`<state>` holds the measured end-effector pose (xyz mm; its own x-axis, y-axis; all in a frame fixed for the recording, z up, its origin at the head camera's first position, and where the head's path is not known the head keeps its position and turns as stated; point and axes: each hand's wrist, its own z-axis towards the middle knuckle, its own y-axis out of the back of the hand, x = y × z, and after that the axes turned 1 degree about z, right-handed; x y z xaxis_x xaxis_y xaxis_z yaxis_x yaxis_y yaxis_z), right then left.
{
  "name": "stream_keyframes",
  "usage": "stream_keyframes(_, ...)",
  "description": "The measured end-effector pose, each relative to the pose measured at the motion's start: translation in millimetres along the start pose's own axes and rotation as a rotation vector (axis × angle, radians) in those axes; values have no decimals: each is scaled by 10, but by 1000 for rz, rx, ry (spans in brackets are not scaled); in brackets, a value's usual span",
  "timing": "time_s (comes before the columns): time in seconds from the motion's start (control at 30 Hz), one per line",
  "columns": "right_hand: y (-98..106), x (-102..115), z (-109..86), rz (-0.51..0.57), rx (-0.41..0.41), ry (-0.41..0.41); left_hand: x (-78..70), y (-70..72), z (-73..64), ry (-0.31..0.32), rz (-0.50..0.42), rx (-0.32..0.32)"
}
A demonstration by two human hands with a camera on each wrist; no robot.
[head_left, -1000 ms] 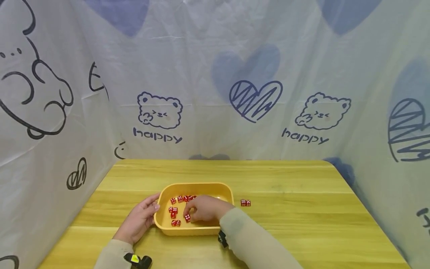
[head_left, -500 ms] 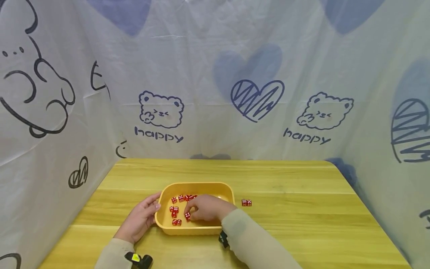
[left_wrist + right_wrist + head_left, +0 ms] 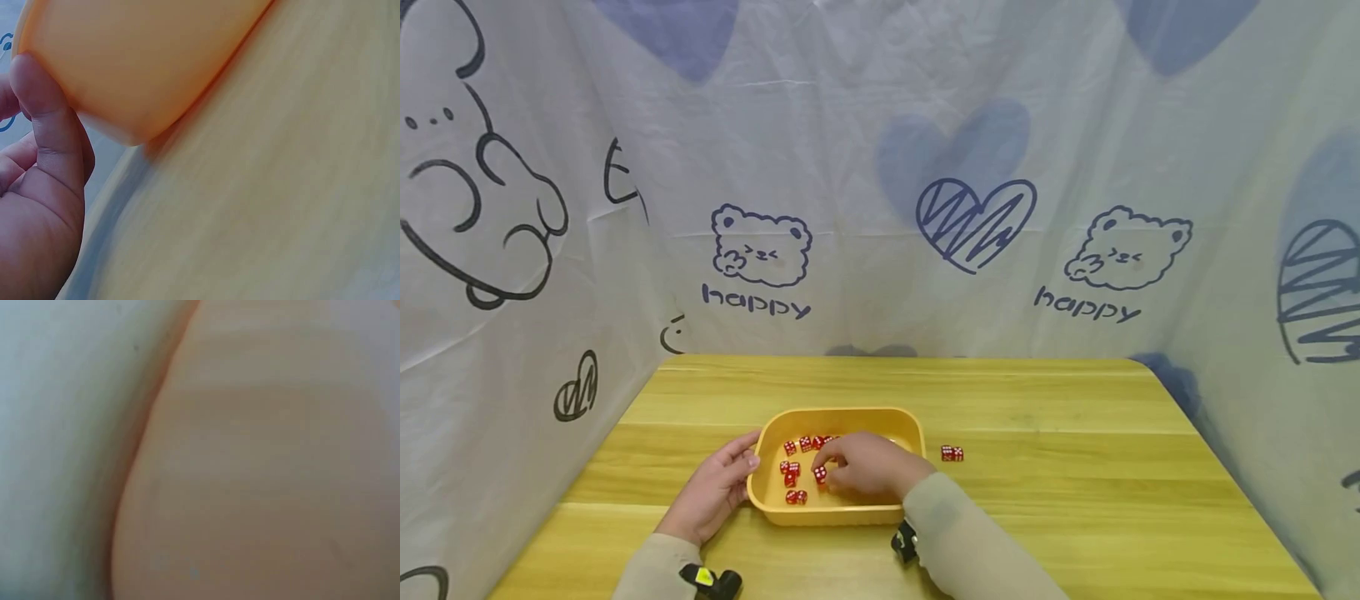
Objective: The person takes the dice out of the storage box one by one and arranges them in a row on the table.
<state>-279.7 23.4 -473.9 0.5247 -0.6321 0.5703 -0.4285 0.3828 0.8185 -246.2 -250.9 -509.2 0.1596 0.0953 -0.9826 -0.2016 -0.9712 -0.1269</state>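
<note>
A yellow plastic tub (image 3: 831, 516) stands on the table, with several red dice with white pips scattered over its left half. My left hand (image 3: 715, 487) holds the tub's left end; in the left wrist view the thumb (image 3: 37, 84) lies against its wall (image 3: 144, 56) near the rim. Reaching in over the right side, my right hand (image 3: 872, 463) pinches one red die (image 3: 820, 475) between thumb and fingertips, near the middle of the tub. That hand hides part of the tub floor and the back row of dice. The right wrist view is blurred and shows mostly skin.
Two red dice (image 3: 952, 453) sit side by side on the wooden table (image 3: 1060, 500), just right of the tub. A pale curtain (image 3: 865, 283) with hearts and bear drawings surrounds the table at the back and sides.
The pinched die and the right fingertips have risen slightly from near the tub's front. The right forearm has shifted a little to the right. My left hand keeps its place on the tub.
</note>
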Motion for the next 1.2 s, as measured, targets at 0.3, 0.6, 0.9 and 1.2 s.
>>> stream_keyframes(0.3, 105, 42, -84, 22, -64, 15, 18, 23, 13, -14, 11, 6)
stream_keyframes(0.6, 251, 21, -254, 59, -101, 8, 14, 17, 6, -19, 7, -1)
stream_keyframes(0.9, 364, -143, -447, 68, -196, -10, 17, 23, 9, 3, 21, 8)
stream_keyframes(1.2, 470, -316, -646, 42, -276, -39, 36, 52, 26, -7, 12, 23)
